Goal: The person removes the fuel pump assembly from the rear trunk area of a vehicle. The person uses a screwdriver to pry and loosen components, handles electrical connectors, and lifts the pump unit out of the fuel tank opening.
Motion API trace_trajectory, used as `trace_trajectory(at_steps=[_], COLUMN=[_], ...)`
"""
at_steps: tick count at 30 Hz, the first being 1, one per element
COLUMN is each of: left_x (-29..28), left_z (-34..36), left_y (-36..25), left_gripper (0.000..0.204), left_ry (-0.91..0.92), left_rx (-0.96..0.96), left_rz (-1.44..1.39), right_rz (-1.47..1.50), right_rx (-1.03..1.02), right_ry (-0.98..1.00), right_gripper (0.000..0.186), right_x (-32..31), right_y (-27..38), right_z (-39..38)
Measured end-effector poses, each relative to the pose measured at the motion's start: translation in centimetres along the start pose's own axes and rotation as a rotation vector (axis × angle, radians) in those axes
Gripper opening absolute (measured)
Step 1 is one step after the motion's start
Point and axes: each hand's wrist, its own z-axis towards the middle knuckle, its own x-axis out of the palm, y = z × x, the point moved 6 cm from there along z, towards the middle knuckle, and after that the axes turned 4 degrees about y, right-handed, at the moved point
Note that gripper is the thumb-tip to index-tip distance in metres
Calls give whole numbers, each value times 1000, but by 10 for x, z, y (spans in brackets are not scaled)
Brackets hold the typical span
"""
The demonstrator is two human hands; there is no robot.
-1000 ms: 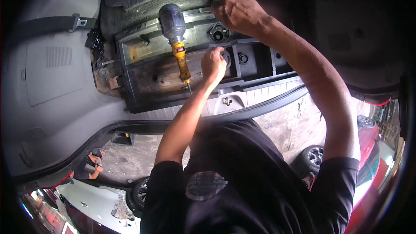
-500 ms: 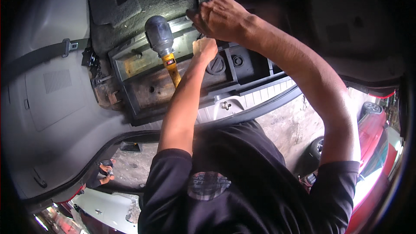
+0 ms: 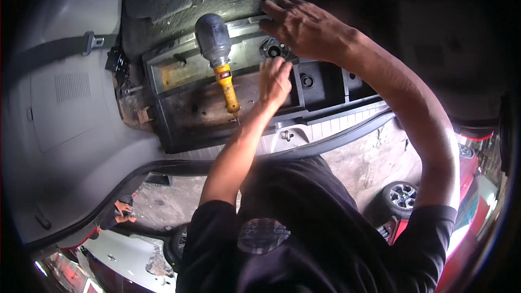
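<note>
Yellow screwdriver [image 3: 223,70] lies just beside left hand [image 3: 274,82].

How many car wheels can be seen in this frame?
2. One car wheel shows at lower right beside the red car body; another wheel sits lower centre-left, partly cut off by the black shirt. Others may be hidden.

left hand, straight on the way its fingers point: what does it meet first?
Probably the round fitting just past the left hand, under the right hand. Depth is unclear. The screwdriver stands off to the side.
</note>
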Motion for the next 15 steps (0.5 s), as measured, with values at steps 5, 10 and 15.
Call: trace_trajectory(at_steps=[5,10,15], left_x=[6,15,11], left_z=[-60,-76,-68], left_y=[-13,-7,0], left_gripper=[20,26,25], left_ry=[52,13,-5], left_rx=[-468,-570,-654], left_rz=[-477,-931,-854], right_rz=[177,57,-58], right_rx=[309,-42,113], right_ry=[368,33,562], right_gripper=[29,36,37], right_x=[18,-1,7], right_y=[-10,1,9], right_z=[8,6,11])
